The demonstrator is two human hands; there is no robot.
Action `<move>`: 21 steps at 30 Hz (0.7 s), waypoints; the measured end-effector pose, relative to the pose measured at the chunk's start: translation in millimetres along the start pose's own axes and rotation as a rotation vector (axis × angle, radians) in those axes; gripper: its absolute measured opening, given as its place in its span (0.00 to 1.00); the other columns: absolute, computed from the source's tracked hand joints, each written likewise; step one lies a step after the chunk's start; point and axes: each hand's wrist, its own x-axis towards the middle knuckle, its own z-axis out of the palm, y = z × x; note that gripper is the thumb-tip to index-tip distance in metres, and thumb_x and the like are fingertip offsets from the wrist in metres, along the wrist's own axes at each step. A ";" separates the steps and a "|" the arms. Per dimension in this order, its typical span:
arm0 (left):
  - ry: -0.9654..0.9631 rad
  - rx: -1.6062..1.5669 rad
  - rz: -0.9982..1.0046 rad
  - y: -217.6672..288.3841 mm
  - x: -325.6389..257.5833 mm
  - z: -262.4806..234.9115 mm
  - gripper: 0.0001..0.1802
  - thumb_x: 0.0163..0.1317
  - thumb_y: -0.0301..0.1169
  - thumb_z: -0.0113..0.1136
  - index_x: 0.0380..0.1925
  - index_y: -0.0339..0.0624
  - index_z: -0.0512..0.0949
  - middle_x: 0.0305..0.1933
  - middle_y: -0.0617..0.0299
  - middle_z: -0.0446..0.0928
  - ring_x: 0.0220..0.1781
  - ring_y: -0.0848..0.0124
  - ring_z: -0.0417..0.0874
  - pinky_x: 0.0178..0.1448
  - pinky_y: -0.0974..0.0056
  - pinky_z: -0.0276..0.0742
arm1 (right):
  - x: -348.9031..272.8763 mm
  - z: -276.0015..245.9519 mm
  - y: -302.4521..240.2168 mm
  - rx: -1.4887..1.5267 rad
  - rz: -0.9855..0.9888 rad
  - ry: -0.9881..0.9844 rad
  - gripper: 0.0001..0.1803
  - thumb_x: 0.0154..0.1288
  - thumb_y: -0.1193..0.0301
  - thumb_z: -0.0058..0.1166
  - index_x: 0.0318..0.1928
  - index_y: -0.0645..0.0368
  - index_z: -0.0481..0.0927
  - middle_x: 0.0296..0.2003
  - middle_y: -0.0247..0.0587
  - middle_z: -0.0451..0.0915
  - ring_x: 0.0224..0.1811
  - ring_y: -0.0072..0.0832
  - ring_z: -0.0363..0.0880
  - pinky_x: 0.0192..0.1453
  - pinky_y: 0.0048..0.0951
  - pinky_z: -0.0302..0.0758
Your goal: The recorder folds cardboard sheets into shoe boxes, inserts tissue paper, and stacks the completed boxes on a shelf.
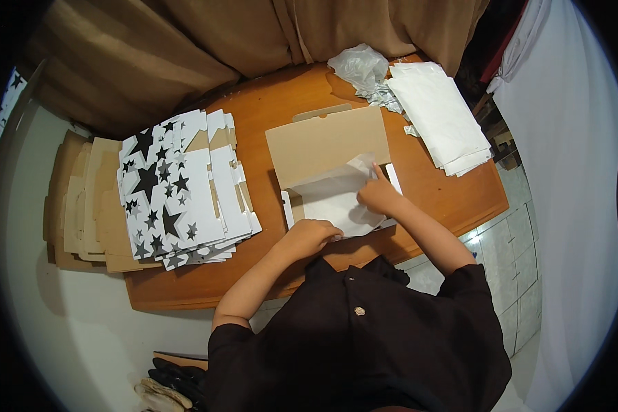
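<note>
An open cardboard box (326,141) lies on the wooden table (281,103), its brown lid tipped back. White tissue paper (333,196) fills the box. My right hand (378,192) pinches the paper's upper right edge, fingers pressed on it. My left hand (312,235) rests closed on the paper's lower left corner at the box's near rim.
A stack of flat white box blanks printed with black stars (178,192) lies at the table's left, over brown cardboard blanks (82,199). White sheets (439,117) and crumpled plastic wrap (360,69) sit at the back right. Brown curtains (220,34) hang behind. Dark gloves (172,384) lie on the floor.
</note>
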 end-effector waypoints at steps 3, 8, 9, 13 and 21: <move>-0.001 0.038 0.004 -3.5 5.5 1.2 0.11 0.58 0.30 0.54 0.40 0.46 0.80 0.38 0.56 0.80 0.40 0.57 0.80 0.43 0.58 0.76 | 4.3 35.5 -2.6 -0.110 -0.023 -0.152 0.10 0.55 0.73 0.48 0.24 0.57 0.83 0.24 0.47 0.80 0.35 0.41 0.80 0.70 0.61 0.34; -0.036 0.042 -0.031 -13.2 15.6 2.0 0.11 0.58 0.32 0.55 0.40 0.43 0.80 0.39 0.55 0.80 0.41 0.56 0.80 0.45 0.57 0.75 | -11.0 -13.1 7.7 0.077 0.084 -0.094 0.10 0.56 0.73 0.47 0.29 0.56 0.84 0.29 0.47 0.82 0.40 0.40 0.80 0.70 0.61 0.33; -0.031 0.041 -0.034 -19.7 19.4 2.5 0.11 0.58 0.32 0.55 0.40 0.43 0.80 0.39 0.55 0.80 0.41 0.56 0.80 0.45 0.57 0.75 | -20.7 -34.2 6.8 0.262 0.141 0.005 0.10 0.57 0.73 0.47 0.32 0.55 0.84 0.31 0.45 0.82 0.41 0.38 0.80 0.70 0.61 0.33; 0.034 -0.041 -0.100 -39.3 40.9 -7.6 0.12 0.60 0.36 0.55 0.40 0.42 0.79 0.39 0.53 0.80 0.42 0.56 0.80 0.44 0.56 0.74 | -42.0 -49.7 12.4 0.579 0.252 0.287 0.09 0.59 0.70 0.51 0.38 0.50 0.83 0.31 0.37 0.83 0.40 0.34 0.80 0.67 0.67 0.32; 0.083 -0.058 -0.067 -60.1 67.0 -23.4 0.12 0.60 0.38 0.58 0.38 0.42 0.79 0.35 0.54 0.80 0.36 0.59 0.80 0.41 0.59 0.73 | -61.2 -27.0 21.2 0.671 0.300 0.492 0.07 0.54 0.62 0.60 0.35 0.44 0.84 0.48 0.34 0.78 0.64 0.36 0.64 0.63 0.71 0.20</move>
